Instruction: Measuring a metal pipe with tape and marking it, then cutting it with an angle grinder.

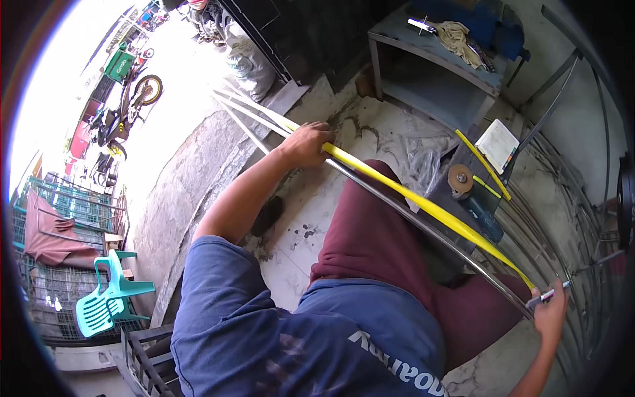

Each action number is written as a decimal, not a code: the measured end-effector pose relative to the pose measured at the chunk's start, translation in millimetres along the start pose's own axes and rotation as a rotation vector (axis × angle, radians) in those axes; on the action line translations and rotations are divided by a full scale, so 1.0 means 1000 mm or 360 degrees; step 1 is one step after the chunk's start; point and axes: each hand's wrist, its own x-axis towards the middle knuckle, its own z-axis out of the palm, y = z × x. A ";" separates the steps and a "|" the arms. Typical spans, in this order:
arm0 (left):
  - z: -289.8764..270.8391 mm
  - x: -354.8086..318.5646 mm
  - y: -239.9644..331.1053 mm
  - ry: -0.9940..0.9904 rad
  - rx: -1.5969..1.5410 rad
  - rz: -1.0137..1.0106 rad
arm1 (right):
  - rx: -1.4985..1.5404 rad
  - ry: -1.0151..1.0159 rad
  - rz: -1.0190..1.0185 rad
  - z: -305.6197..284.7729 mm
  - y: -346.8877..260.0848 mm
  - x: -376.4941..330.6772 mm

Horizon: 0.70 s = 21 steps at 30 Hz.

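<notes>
My left hand point(309, 143) is closed around a long yellow tube point(423, 205) where it lies beside a bare grey metal rod point(410, 215). Both run together across my lap from upper left to lower right. My right hand point(552, 311) is at their lower right end and grips a small silver marker or pen point(548, 295) against the rod end. I sit in maroon shorts and a blue shirt over a marble-patterned floor.
A blue cut-off saw point(473, 192) with an orange disc stands by my right knee, a notepad point(497, 144) on it. Curved metal rods point(562, 192) lie at right. A metal table point(436, 59) sits behind. A teal plastic chair point(109, 298) and a parked motorbike point(132, 99) are at left.
</notes>
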 end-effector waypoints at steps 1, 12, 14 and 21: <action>0.006 0.000 0.001 0.0013 0.0004 -0.0009 | -0.0224 -0.0041 -0.0051 -0.004 -0.009 0.016; 0.023 0.009 0.051 -0.0277 0.0017 0.0165 | -0.0254 -0.0055 -0.0004 -0.024 -0.038 -0.005; 0.022 0.007 0.062 0.0053 0.0042 0.0306 | -0.0247 -0.0080 -0.0002 -0.028 -0.042 -0.009; 0.007 -0.001 0.076 0.0580 -0.0067 -0.0020 | -0.0232 0.0063 -0.0195 -0.040 -0.077 -0.016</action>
